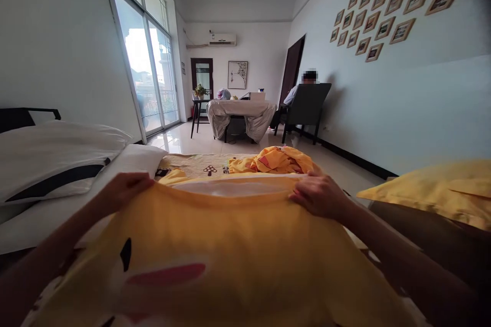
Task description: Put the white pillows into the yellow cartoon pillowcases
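A yellow pillowcase [245,245] with a printed cartoon face spreads across the foreground, its open edge stretched between my hands. My left hand [128,189] is closed on the left corner of that edge. The right corner is gripped by my right hand [318,194], fingers curled over the cloth. Something white [233,186] shows inside the opening; whether it is a pillow or lining I cannot tell. Just beyond lies a crumpled yellow patterned cloth [282,160] on a cream printed sheet [195,163].
White pillows [53,153] are piled at the left. Another yellow pillow [437,186] lies at the right. Farther off stand a covered table [241,107], a plant [200,91] on a stand and a person in a dark chair [305,107].
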The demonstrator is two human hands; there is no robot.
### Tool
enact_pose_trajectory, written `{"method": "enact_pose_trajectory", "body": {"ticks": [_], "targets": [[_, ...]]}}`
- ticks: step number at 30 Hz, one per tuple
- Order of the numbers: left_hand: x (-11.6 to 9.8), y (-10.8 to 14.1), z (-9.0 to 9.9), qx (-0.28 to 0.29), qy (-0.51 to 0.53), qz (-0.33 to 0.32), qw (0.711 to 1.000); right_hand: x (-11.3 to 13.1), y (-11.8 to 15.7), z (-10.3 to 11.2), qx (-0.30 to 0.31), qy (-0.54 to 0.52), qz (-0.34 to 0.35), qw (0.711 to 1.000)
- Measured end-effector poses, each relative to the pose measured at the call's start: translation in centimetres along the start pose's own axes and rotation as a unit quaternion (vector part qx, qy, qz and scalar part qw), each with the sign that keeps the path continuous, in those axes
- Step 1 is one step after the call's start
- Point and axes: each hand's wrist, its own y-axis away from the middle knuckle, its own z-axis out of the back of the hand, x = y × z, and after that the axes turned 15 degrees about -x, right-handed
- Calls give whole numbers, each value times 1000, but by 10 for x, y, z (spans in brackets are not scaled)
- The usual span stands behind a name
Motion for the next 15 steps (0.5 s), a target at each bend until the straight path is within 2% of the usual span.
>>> {"method": "enact_pose_trajectory", "body": {"ticks": [1,3,4,5,6,7,9,12,15], "targets": [[-10,-8,10,-51,-20,-7,998,-1,-7,3,-23,18,5,1000],[-27,-20,26,-145,-81,-66,984,-1,-14,6,-48,69,21,996],[-34,-24,30,-162,-119,-112,973,0,-13,6,-46,94,32,994],[-37,-26,30,-155,-158,-162,962,1,-11,3,-34,112,44,992],[-37,-26,25,-125,-194,-206,951,1,-6,0,-12,120,53,991],[-35,-25,17,-82,-222,-234,943,2,0,-5,14,117,57,991],[-21,-17,-9,-5,-261,-249,933,6,16,-20,68,84,42,993],[11,6,-57,39,-293,-215,931,27,45,-51,127,13,-23,992],[44,30,-94,77,-294,-156,940,64,69,-86,173,-44,-68,981]]}}
